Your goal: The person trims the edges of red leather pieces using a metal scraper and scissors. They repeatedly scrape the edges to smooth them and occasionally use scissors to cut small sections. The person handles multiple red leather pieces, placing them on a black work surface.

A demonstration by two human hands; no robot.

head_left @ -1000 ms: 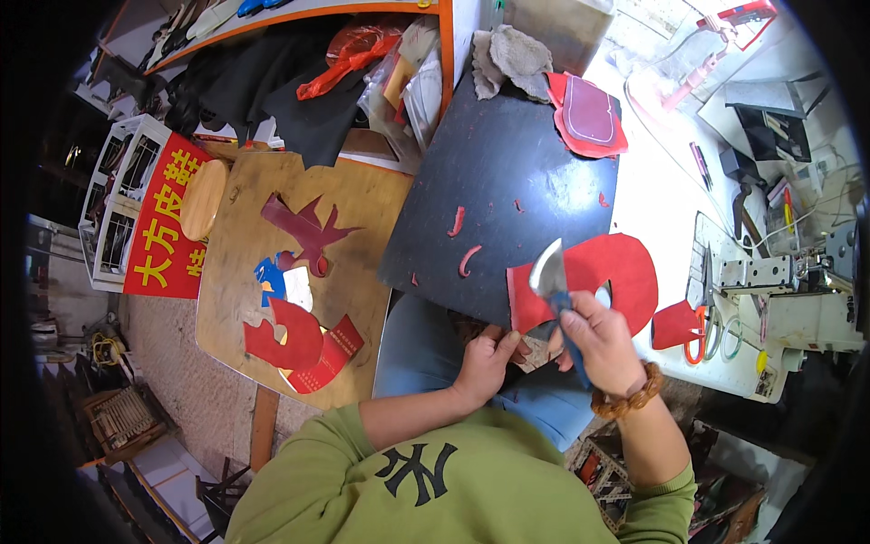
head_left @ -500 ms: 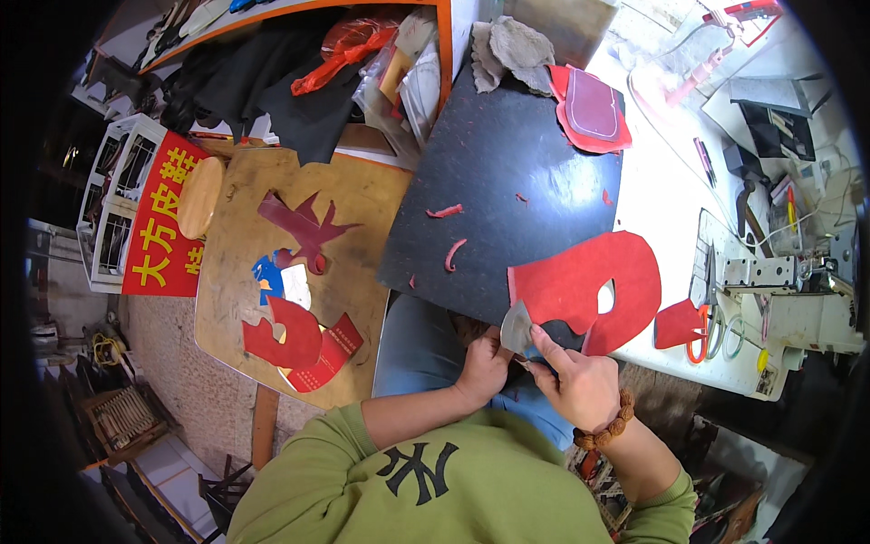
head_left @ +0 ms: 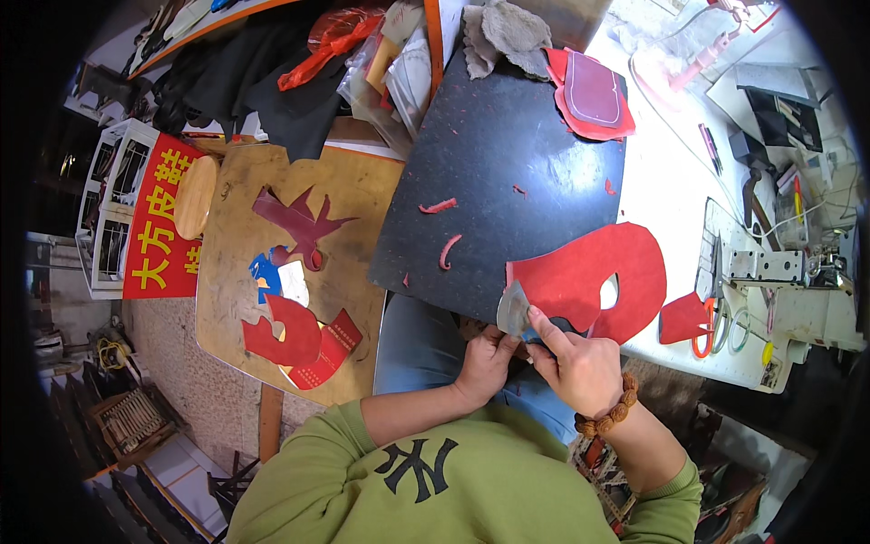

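A wide, flat metal blade (head_left: 513, 308), like a leather-paring knife, stands up between my hands at the near edge of the black board (head_left: 507, 172). My right hand (head_left: 587, 374) is closed on it, index finger stretched along the blade. My left hand (head_left: 485, 370) is closed right beside the blade's lower end; what its fingers hold is hidden. Just beyond the right hand lies a curved red leather piece (head_left: 580, 272) with an oval hole, overhanging the board's near edge. Red parings, including a curled strip (head_left: 448, 252), are scattered on the board.
Left, a wooden table (head_left: 353, 218) bears maroon leather scrap (head_left: 304, 227) and a red cutout (head_left: 283, 334). Stacked red pieces (head_left: 594, 95) and a grey cloth (head_left: 506, 38) sit at the board's far end. Right are scissors (head_left: 707, 337), a red scrap (head_left: 684, 319) and a sewing machine (head_left: 820, 304).
The blade and my right hand have shifted slightly, and the blade is tilted a little differently. The whole view has moved a little. Both hands stay closed and close together.
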